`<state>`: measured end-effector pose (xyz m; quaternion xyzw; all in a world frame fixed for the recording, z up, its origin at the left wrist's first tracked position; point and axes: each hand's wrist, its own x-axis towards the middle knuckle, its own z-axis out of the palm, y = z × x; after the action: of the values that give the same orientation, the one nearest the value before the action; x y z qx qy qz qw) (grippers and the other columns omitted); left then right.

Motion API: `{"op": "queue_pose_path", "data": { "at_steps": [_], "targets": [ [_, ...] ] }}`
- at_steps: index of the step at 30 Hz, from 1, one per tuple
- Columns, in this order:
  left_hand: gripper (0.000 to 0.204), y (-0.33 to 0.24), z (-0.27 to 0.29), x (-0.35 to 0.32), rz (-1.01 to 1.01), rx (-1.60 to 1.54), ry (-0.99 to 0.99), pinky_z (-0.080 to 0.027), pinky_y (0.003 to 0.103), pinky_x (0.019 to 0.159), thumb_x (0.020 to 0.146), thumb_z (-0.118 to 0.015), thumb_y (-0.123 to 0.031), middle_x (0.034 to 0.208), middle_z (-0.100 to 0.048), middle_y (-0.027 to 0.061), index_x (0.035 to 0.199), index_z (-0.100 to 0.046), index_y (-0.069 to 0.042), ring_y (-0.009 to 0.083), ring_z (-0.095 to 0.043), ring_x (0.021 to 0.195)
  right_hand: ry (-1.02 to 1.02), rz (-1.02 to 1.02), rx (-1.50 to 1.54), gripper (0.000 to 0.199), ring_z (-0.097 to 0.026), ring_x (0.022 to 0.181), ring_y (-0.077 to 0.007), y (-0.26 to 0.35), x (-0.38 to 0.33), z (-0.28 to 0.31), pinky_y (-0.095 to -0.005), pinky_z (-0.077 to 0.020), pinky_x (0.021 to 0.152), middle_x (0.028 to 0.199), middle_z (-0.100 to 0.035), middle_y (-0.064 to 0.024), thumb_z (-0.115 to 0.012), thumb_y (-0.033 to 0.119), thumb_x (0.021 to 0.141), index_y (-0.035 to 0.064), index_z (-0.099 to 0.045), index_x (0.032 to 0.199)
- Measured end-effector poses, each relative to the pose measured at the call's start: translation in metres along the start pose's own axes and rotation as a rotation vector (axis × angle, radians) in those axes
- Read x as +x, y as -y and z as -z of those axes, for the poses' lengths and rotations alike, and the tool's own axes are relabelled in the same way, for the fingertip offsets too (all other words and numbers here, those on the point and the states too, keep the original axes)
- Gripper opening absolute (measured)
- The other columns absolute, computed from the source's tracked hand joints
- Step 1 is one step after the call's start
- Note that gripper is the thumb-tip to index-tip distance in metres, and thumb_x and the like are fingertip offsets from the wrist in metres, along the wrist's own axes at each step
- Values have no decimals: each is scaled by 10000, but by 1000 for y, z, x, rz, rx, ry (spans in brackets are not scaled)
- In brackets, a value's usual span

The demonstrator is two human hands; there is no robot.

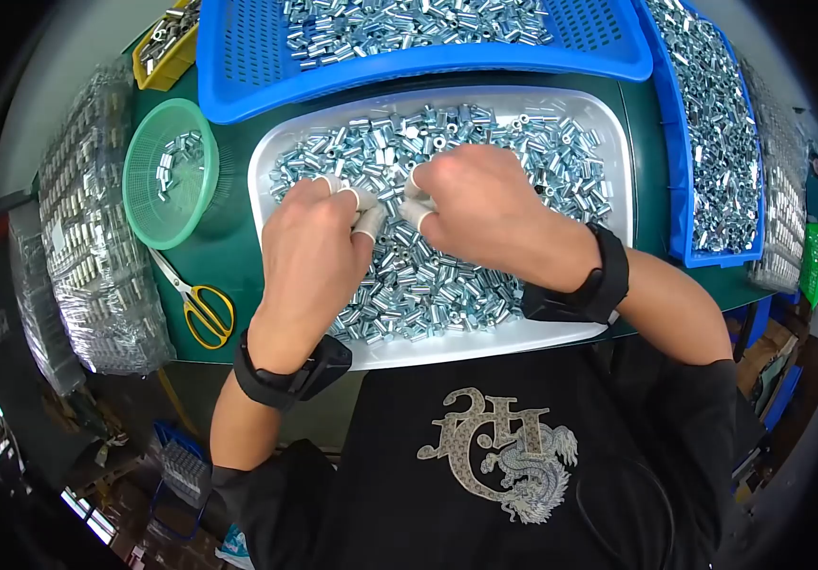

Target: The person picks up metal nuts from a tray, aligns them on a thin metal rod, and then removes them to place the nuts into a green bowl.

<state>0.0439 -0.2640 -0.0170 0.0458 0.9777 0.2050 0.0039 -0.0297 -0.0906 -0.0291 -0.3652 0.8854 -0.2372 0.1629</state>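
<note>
Left hand (309, 252), right hand (480, 204) curled over metal sleeves (418, 294) in white tray (624, 171); grasp hidden, cannot tell. Hasty sweep could spill sleeves over near rim (456, 345).

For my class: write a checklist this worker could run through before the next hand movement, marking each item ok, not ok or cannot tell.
1. Left hand over the white tray: ok.
2. Right hand also over the tray: ok.
3. Pale finger covers on both hands: ok, on the fingertips that show.
4. What the fingertips grip: cannot tell; the hands hide it.
5. Yellow-handled scissors clear of both hands: ok, lying left of the tray.
6. Green basket empty: not ok; metal pieces lie inside.
</note>
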Motion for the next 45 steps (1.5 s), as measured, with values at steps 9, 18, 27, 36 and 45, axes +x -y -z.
{"op": "queue_pose_path", "data": {
  "at_steps": [9, 18, 27, 36, 45],
  "targets": [
    [85, -4, -4, -6, -39, -62, 45, -492, 430, 684, 712, -677, -21, 778, -599, 153, 793, -698, -12, 331, -584, 826, 9, -114, 30, 102, -641, 690, -389, 17, 6, 1, -482, -509, 627, 637, -616, -210, -648, 92, 671, -6, -645, 644],
    [182, 8, 21, -20, 113, -183, -7, -477, 414, 687, 733, -709, -43, 793, -615, 137, 914, -731, -37, 319, -576, 801, -12, -110, -3, 103, -645, 707, -395, 25, 14, 1, -476, -515, 640, 681, -631, -221, -674, 78, 636, -17, -639, 654],
    [184, 5, 4, -4, -89, -144, -66, -474, 418, 707, 717, -689, -8, 777, -609, 132, 894, -732, -34, 315, -575, 790, 67, -216, 89, 86, -659, 668, -326, 2, 8, 17, -398, -516, 623, 689, -659, -167, -690, 82, 672, 11, -691, 720],
    [218, 4, -2, 15, -272, 10, 52, -479, 428, 726, 637, -607, 42, 771, -603, 143, 812, -720, -24, 325, -582, 801, -14, -50, 193, 90, -655, 662, -297, -8, -11, 19, -374, -512, 634, 700, -664, -136, -711, 102, 702, 24, -703, 747],
    [73, 4, 1, 12, -200, -24, 106, -468, 473, 699, 684, -657, 22, 786, -578, 175, 755, -651, 36, 364, -573, 817, 19, 244, -44, 72, -627, 691, -333, -4, -3, -3, -444, -502, 610, 733, -619, -114, -678, 86, 699, 40, -666, 754]
  ]
}}
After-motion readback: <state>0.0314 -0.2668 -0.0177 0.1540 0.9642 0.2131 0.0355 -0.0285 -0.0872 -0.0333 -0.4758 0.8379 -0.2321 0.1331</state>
